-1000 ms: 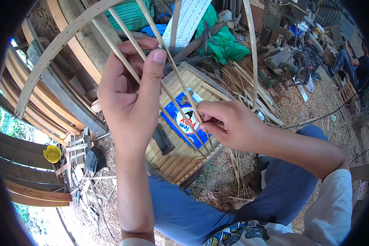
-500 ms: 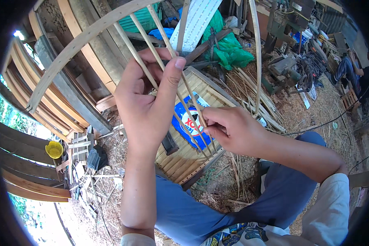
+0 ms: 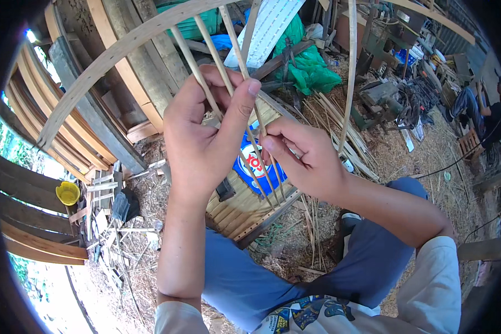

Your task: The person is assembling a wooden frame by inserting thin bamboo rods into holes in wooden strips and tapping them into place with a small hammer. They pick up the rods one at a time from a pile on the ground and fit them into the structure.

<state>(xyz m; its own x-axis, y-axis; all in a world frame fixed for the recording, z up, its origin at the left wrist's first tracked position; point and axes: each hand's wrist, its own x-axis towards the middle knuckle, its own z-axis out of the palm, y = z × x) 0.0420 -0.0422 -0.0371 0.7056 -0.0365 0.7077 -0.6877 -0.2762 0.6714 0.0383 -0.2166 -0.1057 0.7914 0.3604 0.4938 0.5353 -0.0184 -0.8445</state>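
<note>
Several thin wooden sticks (image 3: 232, 42) run down from a curved wooden strip (image 3: 108, 53) toward me, converging at their near ends. My left hand (image 3: 203, 139) is closed around these sticks near the middle, its thumb lying along them. To its right, lower on the sticks, my right hand (image 3: 306, 156) pinches the rightmost stick between thumb and fingers. Beneath both hands is a slatted bamboo surface (image 3: 231, 211) with a dark wooden edge. A blue packet (image 3: 261, 178) with a red and white print lies on it, partly hidden by the sticks and my right hand.
Curved planks (image 3: 67, 119) lean on the left, near a yellow bucket (image 3: 68, 193). Loose bamboo strips (image 3: 339, 133) and green plastic sheeting (image 3: 312, 75) lie beyond my right hand. Machinery (image 3: 381, 92) stands at the far right, where another person (image 3: 492, 114) sits. Shavings cover the floor.
My right hand has slid up the stick, closer to my left hand. My left hand keeps its grip and has shifted slightly right in view, along with the sticks.
</note>
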